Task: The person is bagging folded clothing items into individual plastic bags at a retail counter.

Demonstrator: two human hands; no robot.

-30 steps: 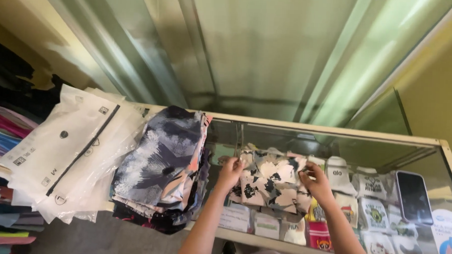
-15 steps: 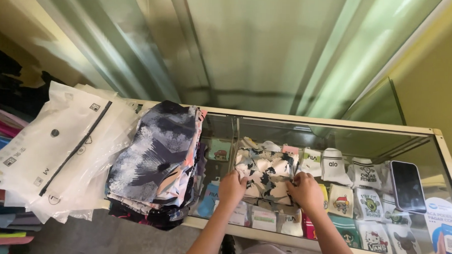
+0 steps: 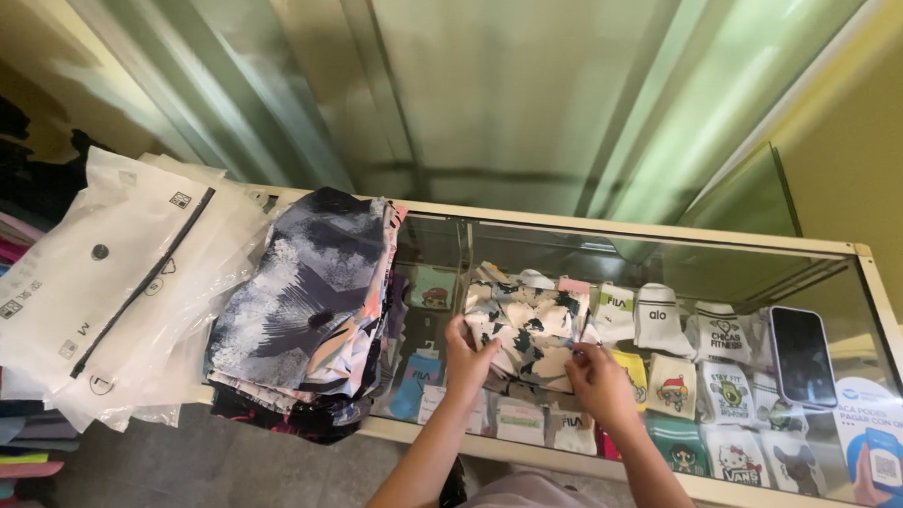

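Observation:
A folded cream cloth with black and grey patches point(image 3: 524, 322) lies on the glass top of a display counter point(image 3: 671, 262). My left hand point(image 3: 465, 353) grips its near left edge. My right hand point(image 3: 599, 381) grips its near right edge. Both hands pinch the cloth close to the counter's front. To the left, a stack of folded dark patterned cloths point(image 3: 305, 299) rests on the counter end.
A pile of white plastic zip bags point(image 3: 120, 283) overhangs the counter's left end. A black phone point(image 3: 800, 354) and a blue card point(image 3: 875, 439) lie on the glass at right. Packaged socks point(image 3: 707, 378) show under the glass. Folded coloured clothes point(image 3: 1, 258) sit on shelves at far left.
Both hands have slid from the cloth's sides down to its near edge, toward me, and the cloth is folded smaller.

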